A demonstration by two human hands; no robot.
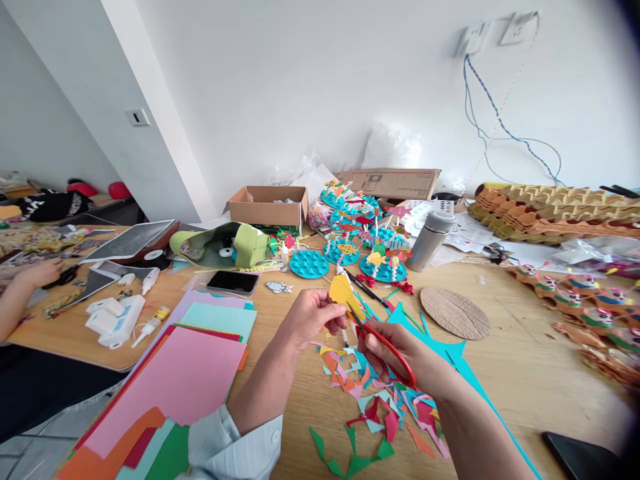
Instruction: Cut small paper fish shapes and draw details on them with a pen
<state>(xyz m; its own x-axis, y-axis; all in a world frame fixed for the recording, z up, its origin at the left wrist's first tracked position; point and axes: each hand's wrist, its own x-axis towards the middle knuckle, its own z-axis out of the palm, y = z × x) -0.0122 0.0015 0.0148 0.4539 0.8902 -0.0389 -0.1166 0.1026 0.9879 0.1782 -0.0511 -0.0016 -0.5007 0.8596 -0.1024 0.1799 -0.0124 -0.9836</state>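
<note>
- Two bare hands work above the wooden counter (505, 380), over a loose pile of paper offcuts (373, 393).
- The left grip (307, 320) holds a small yellow paper shape (340, 293) in a narrow pinch, raised clear of the pile.
- The right grip (400, 353) is closed around the red-handled scissors (387, 350). Their blades reach the lower edge of the yellow paper shape; how far apart they stand is too small to tell.
- With the blades this close to the pinch, a slip could nick the left fingertips.
- A loose pinch could let the yellow paper shape fall among the offcuts, where similar colours would hide it. Too tight a pinch could crease it.
- The teal paper sheet (440, 343) lies just beside the right wrist, so a careless arm movement could drag it and disturb the offcuts.
- Beyond the hands stand turquoise discs (309, 264) carrying paper fish, where a reaching sleeve could topple the fish.
- A black phone (233, 282) lies near the discs, and a stack of coloured card (165, 380) lies to the left.
- A co-worker's hand (43, 272) rests at the far left, well apart from both grips.
</note>
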